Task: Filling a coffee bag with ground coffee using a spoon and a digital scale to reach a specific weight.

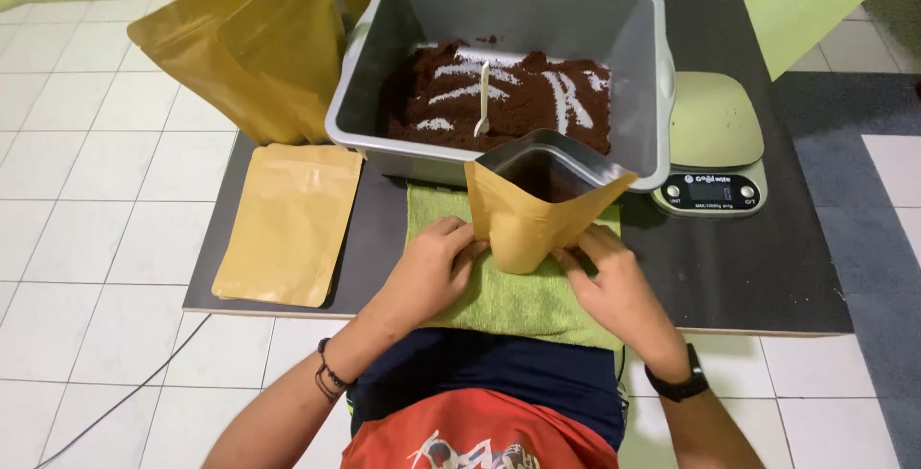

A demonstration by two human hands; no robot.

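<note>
Close to the person, the left hand [436,263] and the right hand [604,272] both pinch the low sides of an open brown pouch [537,205]. Each grip is clenched on the pouch, one on each side, so it stands up and does not tip. The pouch's mouth is wide open and dark powder shows inside it.

The pouch sits on a green towel [523,301], which lies at the near edge of the dark table [758,268]. The towel looks soft, so it may catch spills and keep the pouch from sliding.

To the left, a flat stack of empty pouches [288,220] lies on the table, near the left edge and well apart from the hands. There is bare table between them.

Just behind the pouch is a grey tub [643,57] with brown powder [518,95] and a small white scoop [483,100] stuck in it. The pouch's top touches or nearly touches the tub's front rim, so there is little room there.

To the right of the tub sits a pale green scale [715,138]. More room is open on the table in front of it.

Far left, more brown pouches [259,47] lean beside the tub.
</note>
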